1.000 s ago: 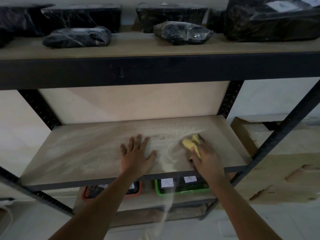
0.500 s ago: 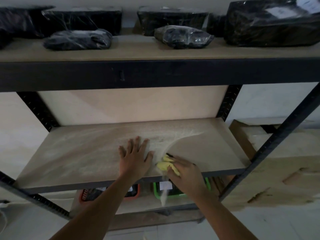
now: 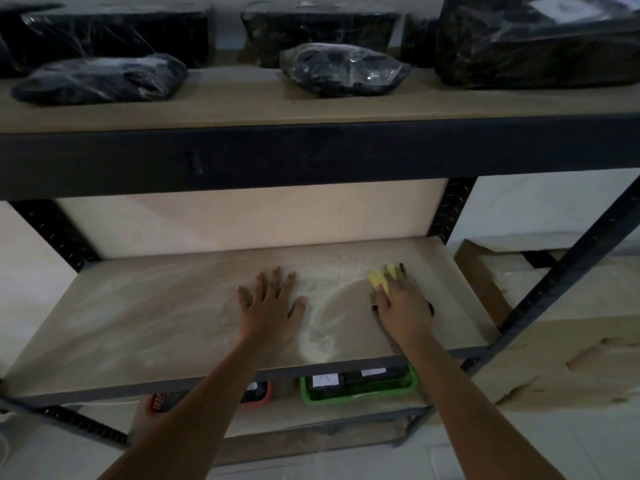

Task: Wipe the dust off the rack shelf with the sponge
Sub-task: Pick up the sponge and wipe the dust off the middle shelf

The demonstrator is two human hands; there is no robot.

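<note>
The middle rack shelf (image 3: 145, 317) is a pale board coated with light dust. A curved streak of heaped dust (image 3: 320, 341) runs to its front edge between my hands. My right hand (image 3: 403, 308) presses a yellow sponge (image 3: 379, 278) flat on the board toward the right; only the sponge's far end shows past my fingers. My left hand (image 3: 268, 306) lies palm down on the shelf's middle, fingers spread, holding nothing.
The upper shelf (image 3: 242, 105) carries several black plastic-wrapped parcels (image 3: 343, 69). Below, an orange tray (image 3: 258, 396) and a green tray (image 3: 360, 389) sit on the lower shelf. A black diagonal post (image 3: 568, 271) and a cardboard box (image 3: 554, 341) stand at the right.
My right hand, which had dragged the sponge to the front edge beside my left hand, has pushed it back and to the right. A dust heap lies at the front edge. The left hand stayed put.
</note>
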